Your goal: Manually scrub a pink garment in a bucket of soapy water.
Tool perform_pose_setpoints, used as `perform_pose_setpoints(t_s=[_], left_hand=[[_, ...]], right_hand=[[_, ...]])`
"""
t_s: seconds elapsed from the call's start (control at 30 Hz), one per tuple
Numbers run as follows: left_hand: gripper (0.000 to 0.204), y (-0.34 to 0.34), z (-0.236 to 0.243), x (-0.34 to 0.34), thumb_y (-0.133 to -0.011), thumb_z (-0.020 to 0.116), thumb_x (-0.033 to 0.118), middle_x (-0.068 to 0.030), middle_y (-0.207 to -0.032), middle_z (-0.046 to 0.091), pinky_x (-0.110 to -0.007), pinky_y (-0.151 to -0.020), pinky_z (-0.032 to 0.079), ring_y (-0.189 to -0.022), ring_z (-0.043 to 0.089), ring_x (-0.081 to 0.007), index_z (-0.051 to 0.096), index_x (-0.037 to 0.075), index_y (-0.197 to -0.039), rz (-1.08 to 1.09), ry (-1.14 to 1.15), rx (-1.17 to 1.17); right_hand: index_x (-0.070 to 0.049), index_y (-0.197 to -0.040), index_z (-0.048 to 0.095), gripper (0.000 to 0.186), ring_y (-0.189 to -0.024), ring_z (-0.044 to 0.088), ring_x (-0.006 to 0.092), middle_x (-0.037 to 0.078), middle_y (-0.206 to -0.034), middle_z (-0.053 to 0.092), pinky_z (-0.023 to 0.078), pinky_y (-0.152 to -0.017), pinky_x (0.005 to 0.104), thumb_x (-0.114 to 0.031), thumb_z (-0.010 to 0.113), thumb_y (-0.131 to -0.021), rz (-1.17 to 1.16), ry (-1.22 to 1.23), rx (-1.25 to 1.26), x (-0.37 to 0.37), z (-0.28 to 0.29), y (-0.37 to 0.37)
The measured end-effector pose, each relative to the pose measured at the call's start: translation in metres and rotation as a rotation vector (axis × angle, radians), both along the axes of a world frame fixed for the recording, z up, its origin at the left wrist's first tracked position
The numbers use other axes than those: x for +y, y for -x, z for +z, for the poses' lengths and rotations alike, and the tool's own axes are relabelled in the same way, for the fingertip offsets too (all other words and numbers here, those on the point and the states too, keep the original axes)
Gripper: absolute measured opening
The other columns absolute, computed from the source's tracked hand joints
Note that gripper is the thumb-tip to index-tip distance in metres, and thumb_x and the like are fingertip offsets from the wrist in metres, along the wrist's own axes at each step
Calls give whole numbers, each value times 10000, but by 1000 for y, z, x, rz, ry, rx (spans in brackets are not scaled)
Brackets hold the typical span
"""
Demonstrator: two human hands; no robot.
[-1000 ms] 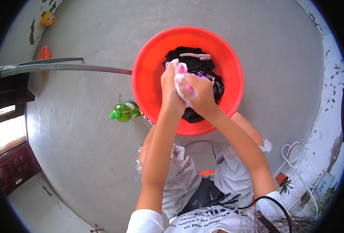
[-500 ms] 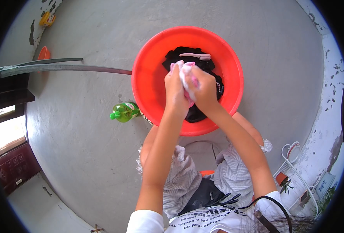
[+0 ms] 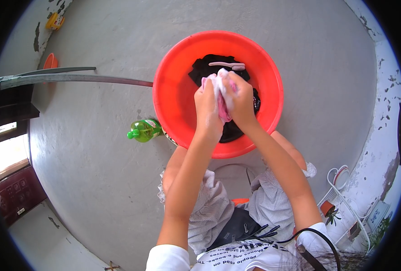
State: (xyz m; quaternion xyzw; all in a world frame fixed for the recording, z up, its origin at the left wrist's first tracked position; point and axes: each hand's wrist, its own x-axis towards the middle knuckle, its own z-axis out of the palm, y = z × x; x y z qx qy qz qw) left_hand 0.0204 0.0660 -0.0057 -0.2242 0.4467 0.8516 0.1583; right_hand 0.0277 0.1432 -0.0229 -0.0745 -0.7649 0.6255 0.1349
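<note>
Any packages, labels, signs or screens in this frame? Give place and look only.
Green plastic bottle: lying on the floor against the left side of the red basin, green cap, pale label band.
Yellow container: far upper left by the wall, small, rounded.
No signs or screens visible.

We look down on a round red plastic basin (image 3: 173, 90) on a grey concrete floor (image 3: 96, 180). Our left hand (image 3: 207, 106) and right hand (image 3: 241, 101) clutch a pink and white cloth (image 3: 221, 95) between them, above dark clothes (image 3: 209, 67) and a pale scrubbing brush (image 3: 227, 66). A green plastic bottle (image 3: 144, 130) lies just beside the basin.
</note>
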Motion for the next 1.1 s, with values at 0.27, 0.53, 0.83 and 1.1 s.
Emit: perform_pose_setpoints(t_s=[0.27, 0.53, 0.83, 1.1], left_hand=[[286, 4, -6, -2, -920, 410, 330, -4, -704, 537, -240, -469, 416, -548, 504, -93, 537, 75, -896, -77, 55, -8], [254, 13, -13, -20, -866, 529, 365, 1, -854, 563, -257, -675, 451, -784, 549, -109, 539, 125, -950, 6, -49, 37], [299, -2, -13, 7, -924, 388, 317, -4, -717, 525, -236, -501, 435, -586, 505, -96, 544, 62, -927, -77, 87, 11], [299, 11, -9, -10, -912, 439, 364, -16, -888, 572, -272, -698, 460, -809, 551, -127, 546, 101, -1004, -43, -15, -4]], right_hand=[[8, -784, 555, 242, -587, 517, 334, 187, -673, 557, 427, -551, 335, -226, 541, -841, -29, -71, 36, -1, -4, 0], [12, -794, 571, 155, -517, 519, 275, 162, -634, 534, 414, -506, 331, -143, 566, -805, 151, -309, 218, -13, -5, -12], [16, -848, 566, 226, -614, 534, 342, 207, -691, 545, 426, -572, 322, -206, 525, -852, -26, 26, -21, 7, -6, 7], [-22, -793, 578, 208, -613, 560, 335, 178, -677, 556, 431, -530, 369, -230, 574, -805, 32, -211, 116, -7, -6, -6]])
